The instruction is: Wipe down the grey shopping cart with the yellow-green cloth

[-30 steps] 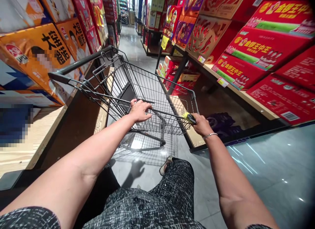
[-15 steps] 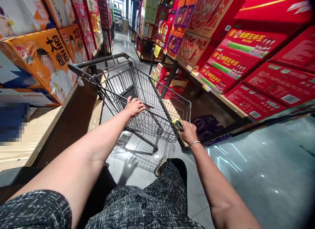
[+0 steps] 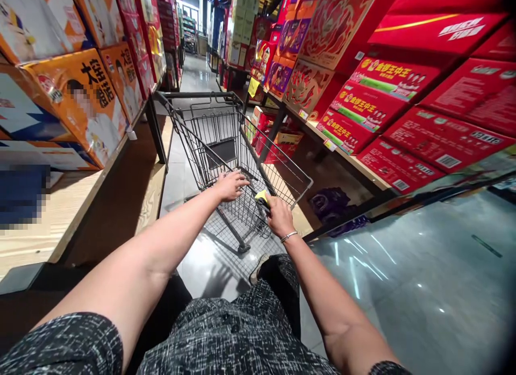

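A black wire shopping cart (image 3: pixel 221 152) stands in the aisle in front of me, its handle bar at the far end. My left hand (image 3: pixel 234 185) is over the cart's near rim, fingers stretched out and holding nothing; whether it touches the wire I cannot tell. My right hand (image 3: pixel 280 216) is closed around a small yellow-and-black tool (image 3: pixel 262 196), at the near right part of the cart. The fingers hide most of this tool, so its kind is unclear. A bracelet circles my right wrist.
Orange cartons (image 3: pixel 76 100) are stacked on a wooden shelf (image 3: pixel 76 213) at the left. Red boxes (image 3: pixel 358 114) fill the right shelf, with dark purple packages (image 3: pixel 330 203) below. The tiled floor (image 3: pixel 403 256) extends to the right, and the aisle runs on between the shelves.
The cart has turned, its far handle end swinging to the right. My right hand has moved left with the yellow-and-black tool, closer to my left hand, which has shifted slightly right.
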### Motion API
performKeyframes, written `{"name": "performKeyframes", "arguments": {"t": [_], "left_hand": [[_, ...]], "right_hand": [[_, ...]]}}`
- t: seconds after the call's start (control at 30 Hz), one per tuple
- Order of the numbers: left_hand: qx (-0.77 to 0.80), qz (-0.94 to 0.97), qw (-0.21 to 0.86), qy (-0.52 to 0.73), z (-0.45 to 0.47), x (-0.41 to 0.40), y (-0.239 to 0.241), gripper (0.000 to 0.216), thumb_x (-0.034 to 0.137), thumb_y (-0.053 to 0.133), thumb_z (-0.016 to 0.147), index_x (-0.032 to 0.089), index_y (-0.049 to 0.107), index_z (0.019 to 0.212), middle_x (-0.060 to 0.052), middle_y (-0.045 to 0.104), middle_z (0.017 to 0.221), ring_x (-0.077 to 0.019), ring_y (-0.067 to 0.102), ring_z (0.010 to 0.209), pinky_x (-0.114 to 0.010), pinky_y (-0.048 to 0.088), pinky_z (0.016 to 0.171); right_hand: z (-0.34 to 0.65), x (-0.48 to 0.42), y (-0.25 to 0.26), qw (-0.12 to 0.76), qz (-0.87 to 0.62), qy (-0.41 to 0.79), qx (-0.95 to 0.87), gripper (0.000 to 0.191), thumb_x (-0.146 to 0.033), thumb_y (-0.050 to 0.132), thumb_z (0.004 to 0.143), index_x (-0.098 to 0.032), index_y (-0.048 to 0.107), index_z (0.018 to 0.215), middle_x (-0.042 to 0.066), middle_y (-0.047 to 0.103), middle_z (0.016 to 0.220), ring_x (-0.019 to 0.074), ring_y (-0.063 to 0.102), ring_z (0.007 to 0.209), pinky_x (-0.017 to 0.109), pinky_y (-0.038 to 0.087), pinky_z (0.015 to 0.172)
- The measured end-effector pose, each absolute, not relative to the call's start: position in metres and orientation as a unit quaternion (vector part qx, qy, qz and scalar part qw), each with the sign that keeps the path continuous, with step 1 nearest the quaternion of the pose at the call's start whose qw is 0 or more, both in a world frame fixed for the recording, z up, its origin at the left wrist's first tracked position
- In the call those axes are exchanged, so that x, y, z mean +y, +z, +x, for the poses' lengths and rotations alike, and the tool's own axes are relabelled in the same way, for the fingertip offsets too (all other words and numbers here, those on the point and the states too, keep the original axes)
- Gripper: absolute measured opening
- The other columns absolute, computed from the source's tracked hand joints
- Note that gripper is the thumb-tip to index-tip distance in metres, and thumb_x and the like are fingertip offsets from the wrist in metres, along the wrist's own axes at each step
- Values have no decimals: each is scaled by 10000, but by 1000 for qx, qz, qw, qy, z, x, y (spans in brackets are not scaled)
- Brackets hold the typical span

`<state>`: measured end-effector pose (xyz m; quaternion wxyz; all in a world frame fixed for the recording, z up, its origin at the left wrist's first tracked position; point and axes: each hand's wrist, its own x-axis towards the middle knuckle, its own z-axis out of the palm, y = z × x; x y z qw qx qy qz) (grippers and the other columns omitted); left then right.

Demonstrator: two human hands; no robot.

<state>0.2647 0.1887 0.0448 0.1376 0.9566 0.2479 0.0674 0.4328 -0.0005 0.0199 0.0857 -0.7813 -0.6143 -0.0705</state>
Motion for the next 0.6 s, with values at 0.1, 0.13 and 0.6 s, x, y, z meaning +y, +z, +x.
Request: {"name": "performKeyframes", "arguments": {"t": [0.1,0.13,0.6], "left_hand": [[210,965,149,57,268,170,40,529,341,592,889,384,514,1410,-26,406,1565,-280,217,1507,-578,268,1133],[212,964,152,58,268,167,38,555,323,591,888,383,490,1431,-31,371,1585,-279,195,1515,-569,312,1114],[295,936,162,100,257,177,33,522,686,638,812,326,697,1185,-79,444,1430,-339,266,1441,-529,349,1095]], "right_hand": [[426,0,20,76,-745,-83,-658,738,-68,561,813,-342,445,1488,87,489,1449,273,478,1172,402,399,957],[424,-1,17,70,-728,-94,-675,708,-69,564,829,-369,475,1464,71,476,1469,270,467,1193,402,398,966],[428,-36,-1,189,-530,-206,-801,295,-224,547,980,-365,691,1195,-10,650,1303,198,480,1240,407,344,1050]]}}
